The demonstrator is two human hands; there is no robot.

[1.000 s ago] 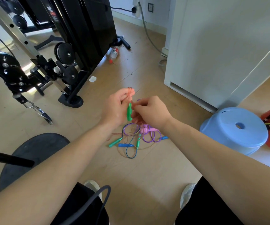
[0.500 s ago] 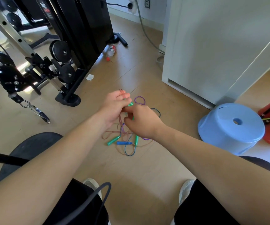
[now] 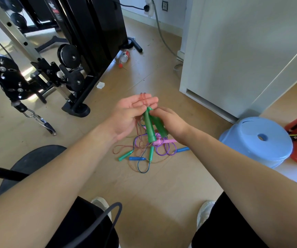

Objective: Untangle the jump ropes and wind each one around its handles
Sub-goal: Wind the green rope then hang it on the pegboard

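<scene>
The left hand (image 3: 129,115) is spread, palm turned up and inward, fingers straight and close together, with a loop of reddish-brown rope (image 3: 143,96) lying over the fingertips. The right hand (image 3: 172,123) is curled, its fingertips (image 3: 155,113) pinching the upper ends of two green handles (image 3: 149,127), which hang side by side between the hands. The left handle is just beside the left palm, though I cannot tell whether it touches, and the right one is partly hidden under the right hand. Strands of rope trail from the hands down to the tangle (image 3: 149,149) on the wooden floor (image 3: 162,185) directly below. In that tangle are two smaller green handles (image 3: 125,156), two blue handles (image 3: 137,158), a pink handle (image 3: 164,141) partly covered by the right wrist, loops of purple rope (image 3: 169,153) and a thin blue rope (image 3: 141,169). A light blue plastic stool (image 3: 258,145) stands to the right of the tangle, well apart from it, below a white cabinet (image 3: 242,51). To the left rear is a black gym machine (image 3: 90,33) with a pulley (image 3: 3,76) and a hanging metal clip (image 3: 42,122), and a plastic bottle (image 3: 124,56) lies on the floor by its base. A dark round plate (image 3: 31,158) shows beneath the left forearm, and white shoes (image 3: 100,203) show at the bottom
</scene>
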